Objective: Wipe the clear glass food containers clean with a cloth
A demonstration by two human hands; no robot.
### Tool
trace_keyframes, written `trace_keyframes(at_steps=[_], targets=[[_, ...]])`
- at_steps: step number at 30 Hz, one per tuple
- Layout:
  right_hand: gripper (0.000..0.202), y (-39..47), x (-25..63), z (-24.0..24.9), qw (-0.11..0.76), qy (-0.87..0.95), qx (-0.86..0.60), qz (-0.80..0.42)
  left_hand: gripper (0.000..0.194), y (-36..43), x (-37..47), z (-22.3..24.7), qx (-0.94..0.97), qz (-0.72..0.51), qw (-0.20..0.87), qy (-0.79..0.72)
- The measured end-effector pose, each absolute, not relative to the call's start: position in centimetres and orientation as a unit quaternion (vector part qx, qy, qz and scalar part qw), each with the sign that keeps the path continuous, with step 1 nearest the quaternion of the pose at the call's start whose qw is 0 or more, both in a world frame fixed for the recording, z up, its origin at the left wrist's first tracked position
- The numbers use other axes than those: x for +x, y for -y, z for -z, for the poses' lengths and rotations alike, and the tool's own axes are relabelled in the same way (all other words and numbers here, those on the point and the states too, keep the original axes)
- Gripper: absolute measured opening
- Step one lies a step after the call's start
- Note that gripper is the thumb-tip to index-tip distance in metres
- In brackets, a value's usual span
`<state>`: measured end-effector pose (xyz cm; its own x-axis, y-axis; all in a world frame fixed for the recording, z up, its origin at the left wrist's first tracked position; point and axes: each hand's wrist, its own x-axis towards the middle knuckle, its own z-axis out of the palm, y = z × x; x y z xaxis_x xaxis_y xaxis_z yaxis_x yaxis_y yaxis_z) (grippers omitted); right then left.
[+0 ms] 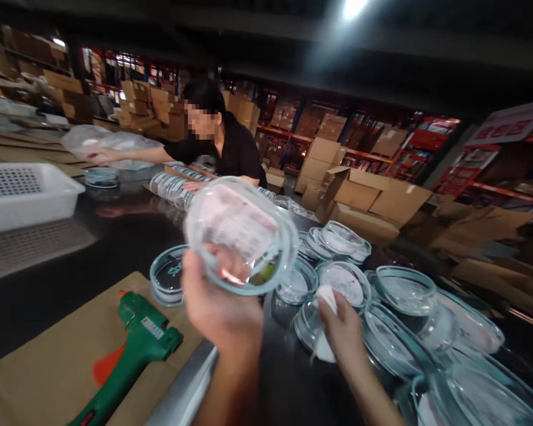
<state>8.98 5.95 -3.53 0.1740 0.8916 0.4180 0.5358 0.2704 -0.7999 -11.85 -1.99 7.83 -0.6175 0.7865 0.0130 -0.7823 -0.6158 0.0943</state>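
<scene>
My left hand [226, 313] is closed around a clear glass container [237, 222], raised and tilted above the table, with a printed paper visible through it. A small green patch shows near its lower rim. Lower down, my right hand [345, 325] pinches a crumpled white cloth or tissue [325, 349] beside the stacked glass containers [344, 284]. A round glass container [169, 275] with lettering stands left of my left hand. On a cardboard sheet [39, 361] lies a green glue gun [144, 331] with an orange trigger.
Many glass containers [404, 290] crowd the right side. A white plastic basket [29, 198] stands at left. Across the table [124, 236], a person in black [237, 148] reaches toward plastic bags [111, 142] beside rows of glassware. Open cardboard boxes [364, 195] and shelving stand behind.
</scene>
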Motion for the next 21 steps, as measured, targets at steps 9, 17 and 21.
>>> trace_keyframes(at_steps=[9,17,21], targets=[[0.026,-14.5,0.8,-1.0,0.437,0.704,-0.534,-0.166,0.025,3.0,-16.4,-6.3,0.084,-0.935,0.344,-0.023],[0.027,-15.9,-1.3,-1.4,0.36,0.729,-0.55,-0.19,0.021,2.2,-17.4,-5.6,0.095,-0.949,0.298,-0.04],[0.028,-16.0,-1.3,-1.6,0.348,0.732,-0.545,-0.215,0.024,2.4,-17.6,-5.8,0.08,-0.944,0.317,-0.036]])
